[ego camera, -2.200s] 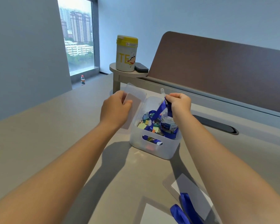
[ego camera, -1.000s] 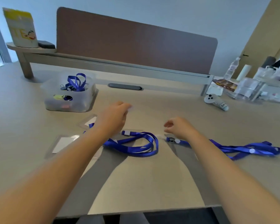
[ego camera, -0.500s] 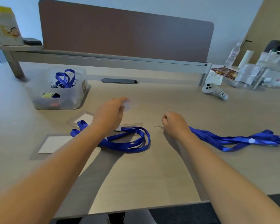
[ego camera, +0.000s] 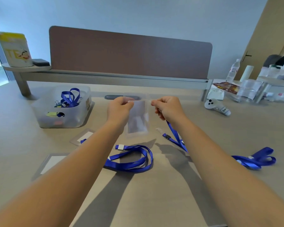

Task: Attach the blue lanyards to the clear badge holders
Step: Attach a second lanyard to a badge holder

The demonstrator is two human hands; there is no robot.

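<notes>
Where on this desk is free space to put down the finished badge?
Bare desk lies near the front edge, between the forearms, below the coiled lanyard. Crowded: the left side with the badge holders and bin.

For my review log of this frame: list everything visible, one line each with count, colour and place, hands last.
held badge holder: 1, clear, lifted between both hands
badge holders on the desk: 2, clear with white inserts, front left
coiled lanyard: 1, blue, desk centre
trailing lanyard: 1, blue, from the right hand to the desk's right side
storage bin: 1, translucent, back left, holding a blue lanyard and clips
canister: 1, white and yellow, on the shelf at left
dark case: 1, beside the canister
divider panel: 1, brown, behind the desk
controller: 1, white, right
water bottle: 1, clear, far right among blurred clutter
left hand: pinches the holder's top
right hand: grips the lanyard end at the holder's top
</notes>
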